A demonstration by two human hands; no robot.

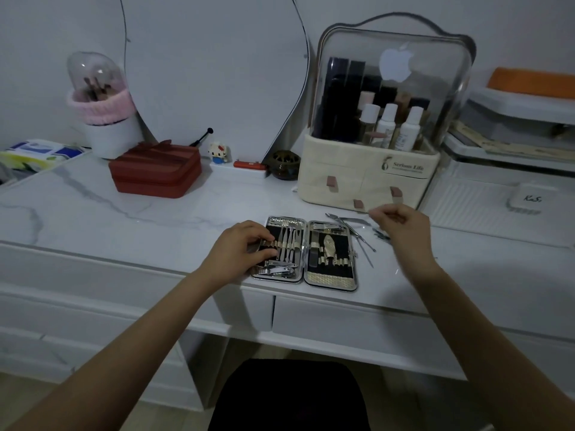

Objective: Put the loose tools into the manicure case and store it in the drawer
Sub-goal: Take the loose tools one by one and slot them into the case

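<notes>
— Fingers first: what do you log?
— Left hand has its fingers curled onto the left half of the manicure case, pressing the tool row. I read the right hand as raised over the bench, fingers bent, thumb and forefinger pinched; whether they hold something I can't tell, it's blurred.
— Counts?
— One case, open flat, two halves side by side near the bench's front edge. Loose tools just right of it: I count about three thin metal pieces, partly hidden by the hand.
— Orientation?
— Each half's long axis runs front to back; the loose tools lie slanted, tips toward the near right. Two drawer fronts below.
</notes>
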